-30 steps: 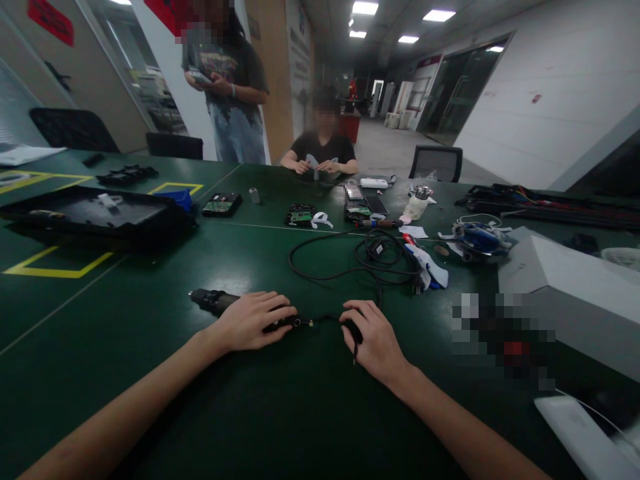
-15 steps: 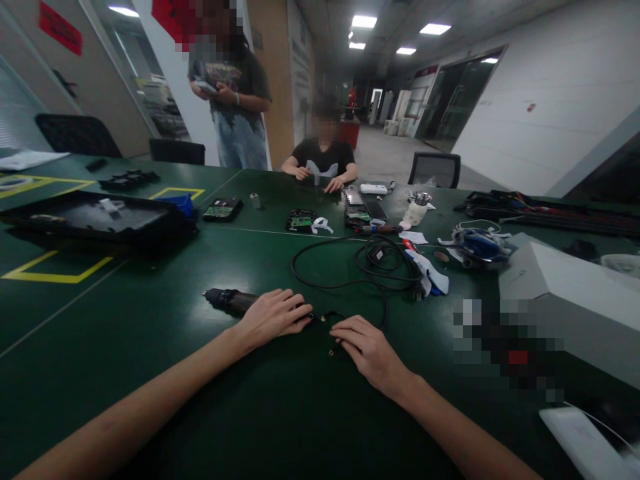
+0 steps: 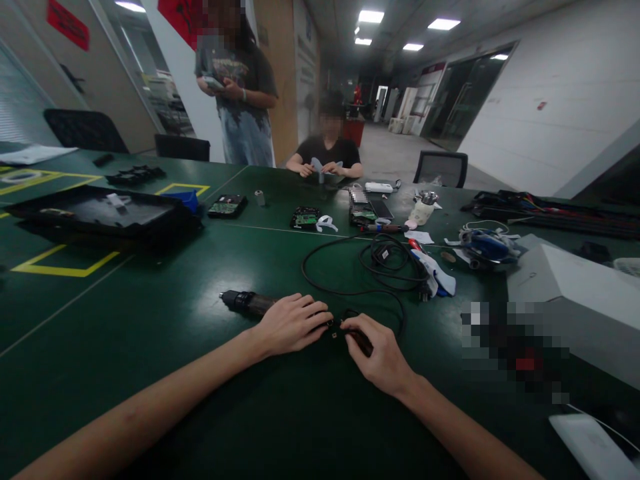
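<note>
A black electric screwdriver [image 3: 243,302] lies on its side on the green table [image 3: 150,320], its tip pointing left. My left hand [image 3: 293,324] lies over its rear end, fingers curled down on it. My right hand [image 3: 379,353] is closed on the black plug [image 3: 361,341] of the cable [image 3: 350,270], held right at the tool's rear socket. The two hands almost touch. The cable runs back from the plug into a loose coil in the middle of the table.
A black tray [image 3: 100,217] sits at the left inside yellow floor-tape marks. Circuit boards [image 3: 305,217], a phone, a bottle and blue tools [image 3: 483,243] lie farther back. A white box [image 3: 575,300] stands at the right. One person sits and another stands across the table.
My right hand has moved left and brought the plug up to the tool's rear end, closing the gap between my hands. The view has shifted a little to the left.
</note>
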Motion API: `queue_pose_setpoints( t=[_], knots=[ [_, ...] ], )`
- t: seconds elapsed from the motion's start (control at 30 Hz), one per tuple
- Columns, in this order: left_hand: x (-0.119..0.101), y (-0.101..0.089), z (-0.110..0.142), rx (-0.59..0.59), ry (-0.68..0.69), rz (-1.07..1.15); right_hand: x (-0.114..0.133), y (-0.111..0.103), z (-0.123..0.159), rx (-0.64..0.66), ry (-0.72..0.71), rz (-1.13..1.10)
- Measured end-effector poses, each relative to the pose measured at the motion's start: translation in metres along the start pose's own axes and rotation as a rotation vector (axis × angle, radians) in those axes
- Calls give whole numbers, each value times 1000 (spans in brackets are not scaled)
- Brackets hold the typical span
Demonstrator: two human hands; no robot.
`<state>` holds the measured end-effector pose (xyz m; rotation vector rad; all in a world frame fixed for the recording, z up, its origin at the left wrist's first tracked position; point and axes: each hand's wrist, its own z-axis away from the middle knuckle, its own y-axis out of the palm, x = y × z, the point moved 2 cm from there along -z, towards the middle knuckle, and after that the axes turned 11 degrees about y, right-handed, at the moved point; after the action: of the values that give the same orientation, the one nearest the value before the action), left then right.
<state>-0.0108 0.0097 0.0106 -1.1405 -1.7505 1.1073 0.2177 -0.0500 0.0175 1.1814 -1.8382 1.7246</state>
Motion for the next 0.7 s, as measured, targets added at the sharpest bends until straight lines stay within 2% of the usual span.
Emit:
queue_pose_setpoints(
  t=[0.17, 0.43, 0.7],
  knots=[
    [-4, 2, -2, -42, -83, 25, 0, 0, -2, 2, 12, 2],
    [-5, 7, -5, -29, -133, 86, -10, 0, -8, -58, 32, 59],
    [-3, 5, -4, -76, -90, 166, -8, 4, -10, -36, 4, 102]
  ],
)
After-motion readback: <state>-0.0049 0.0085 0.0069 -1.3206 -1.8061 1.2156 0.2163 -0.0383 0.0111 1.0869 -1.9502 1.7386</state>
